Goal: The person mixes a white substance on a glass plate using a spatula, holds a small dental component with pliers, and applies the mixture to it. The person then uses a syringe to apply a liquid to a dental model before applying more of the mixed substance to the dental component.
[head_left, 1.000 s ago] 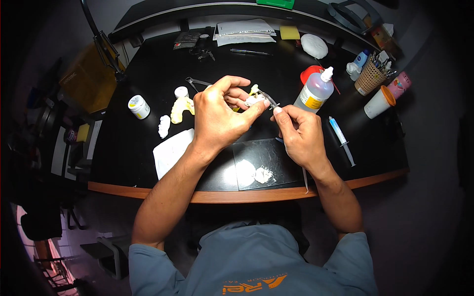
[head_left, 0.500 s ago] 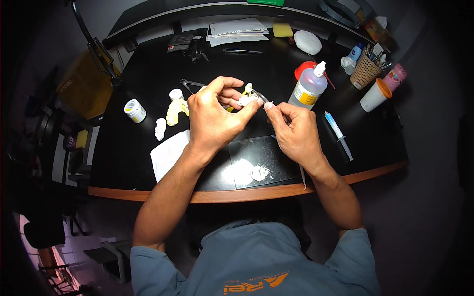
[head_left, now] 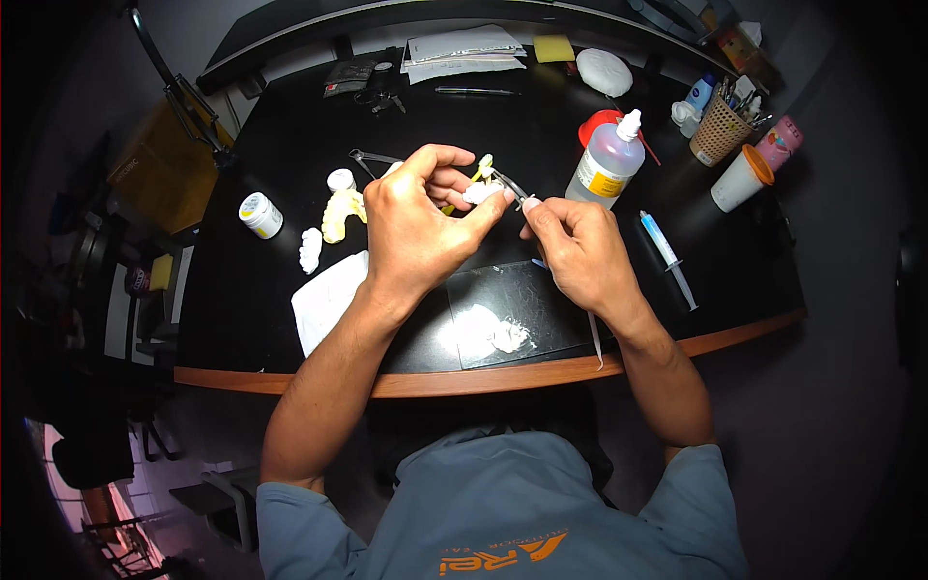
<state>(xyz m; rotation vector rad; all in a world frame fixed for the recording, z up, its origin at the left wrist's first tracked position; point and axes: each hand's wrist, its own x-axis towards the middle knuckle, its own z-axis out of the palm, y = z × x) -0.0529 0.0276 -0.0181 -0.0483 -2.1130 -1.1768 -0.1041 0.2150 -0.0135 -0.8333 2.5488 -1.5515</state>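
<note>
Above the middle of the desk, my left hand (head_left: 411,227) is closed around a small yellow-and-white dental model (head_left: 480,191); its fingers cover much of it. My right hand (head_left: 580,242) pinches a slim dark metal dental instrument (head_left: 510,184), whose end reaches to the model, close to my left thumb. Whether the tip touches cannot be made out. Below my hands lies a glass slab (head_left: 556,319) with a smear of white paste (head_left: 509,335) on it. A white cloth or paper (head_left: 327,304) sits beside my left forearm.
Left of my hands are a yellow dental arch (head_left: 340,215), a white tooth-shaped piece (head_left: 309,251) and a white jar (head_left: 261,215). To the right stand a clear squeeze bottle (head_left: 606,166), a syringe (head_left: 667,259), a lidded cup (head_left: 741,180) and a woven tool holder (head_left: 720,132).
My right hand has shifted slightly, and more of the dark instrument shows between it and the model. My left hand keeps its hold almost unmoved. The view has tilted a little.
</note>
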